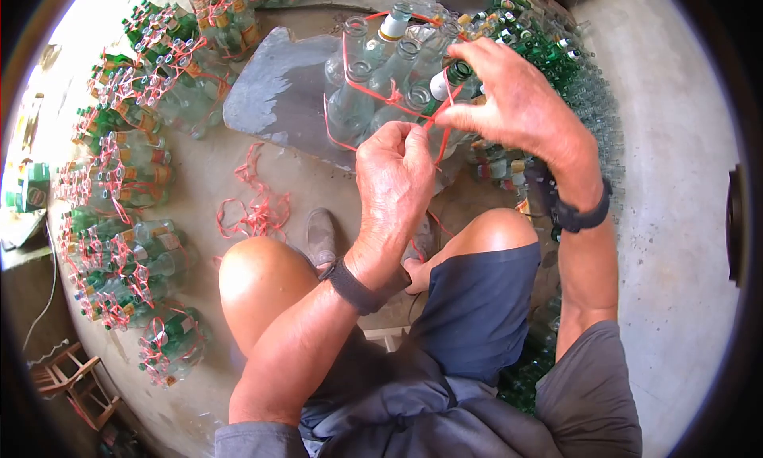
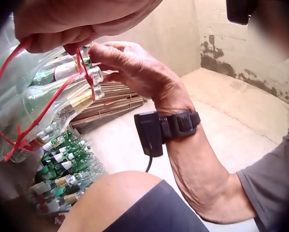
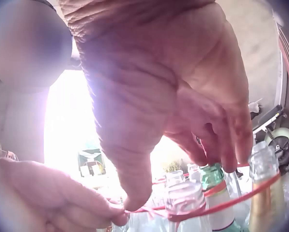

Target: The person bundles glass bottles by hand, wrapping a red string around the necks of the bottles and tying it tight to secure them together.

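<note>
A bundle of clear glass bottles (image 1: 350,112), with a green-necked bottle (image 1: 459,71) among them, stands upright in front of the person. Red plastic string (image 1: 367,91) runs round the bundle, with a knot between the necks. The left hand (image 1: 395,168) pinches a strand of this string at the near side of the bundle. Arched over the near right bottles, the right hand (image 1: 528,100) has its thumb apart from its fingers. In the right wrist view its thumb tip (image 3: 137,200) meets the string beside the left fingertips, while the other fingers reach the green neck (image 3: 212,176).
Tied bottle bundles (image 1: 143,168) line the floor at the left. Many loose green and clear bottles (image 1: 548,61) lie at the right. A tangle of red string (image 1: 258,208) is on the floor near the shoes (image 1: 322,231). A grey board (image 1: 270,88) lies beside the bundle.
</note>
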Demonstrator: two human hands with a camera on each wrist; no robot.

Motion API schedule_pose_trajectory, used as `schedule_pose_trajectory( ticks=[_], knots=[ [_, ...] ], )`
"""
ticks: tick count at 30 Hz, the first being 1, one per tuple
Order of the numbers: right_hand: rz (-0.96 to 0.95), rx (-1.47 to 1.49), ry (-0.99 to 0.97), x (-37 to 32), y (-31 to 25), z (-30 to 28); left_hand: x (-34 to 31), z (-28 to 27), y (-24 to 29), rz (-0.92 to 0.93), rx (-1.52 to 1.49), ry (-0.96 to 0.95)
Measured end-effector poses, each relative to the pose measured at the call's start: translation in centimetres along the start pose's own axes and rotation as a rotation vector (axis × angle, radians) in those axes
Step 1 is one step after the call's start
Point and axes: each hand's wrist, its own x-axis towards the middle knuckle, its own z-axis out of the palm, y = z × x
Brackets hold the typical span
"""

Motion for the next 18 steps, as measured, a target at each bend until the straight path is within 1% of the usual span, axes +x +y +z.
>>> schedule_pose_trajectory(
  ticks=[1, 2, 4, 5, 6, 7, 8, 9, 10, 11, 12, 16, 18],
  knots=[
    [0.024, 0.009, -0.035, -0.8, -0.4, 0.1, 0.0, -0.2, 0.1, 0.001, 0.004, -0.005],
    [0.028, 0.008, -0.028, -1.3, -0.5, 0.5, 0.0, -0.4, 0.4, -0.007, -0.014, -0.040],
    [0.198, 0.210, 0.040, -1.8, -0.8, 1.5, 0.2, -0.6, 0.6, -0.015, -0.032, -0.071],
    [0.208, 0.148, 0.012, -1.9, -0.8, 1.4, 0.3, -0.7, 0.6, -0.013, -0.046, -0.090],
    [0.208, 0.151, 0.014, -1.9, -0.9, 1.6, 0.5, -0.7, 0.5, -0.010, -0.060, -0.108],
    [0.170, 0.100, 0.032, -2.0, -0.9, 1.7, 0.7, -0.8, 0.4, -0.009, -0.057, -0.108],
    [0.133, 0.049, 0.050, -2.0, -1.0, 1.9, 0.9, -0.8, 0.3, 0.022, -0.074, -0.111],
    [0.135, 0.049, 0.051, -2.1, -0.9, 2.1, 1.0, -0.8, 0.5, 0.052, -0.090, -0.113],
    [0.182, 0.122, 0.040, -2.2, -0.9, 2.4, 0.9, -0.9, 0.8, 0.053, -0.088, -0.114],
    [0.228, 0.195, 0.030, -2.2, -0.8, 2.6, 0.9, -1.0, 1.2, 0.009, -0.075, -0.105],
    [0.229, 0.196, 0.033, -2.3, -0.8, 2.8, 0.9, -1.1, 1.5, -0.035, -0.062, -0.096],
    [0.242, 0.233, 0.075, -2.5, -0.8, 3.5, 1.4, -1.0, 0.9, -0.037, -0.039, -0.084],
    [0.243, 0.235, 0.092, -2.6, -1.0, 3.6, 1.4, -0.8, 0.5, 0.020, -0.052, -0.040]
  ],
)
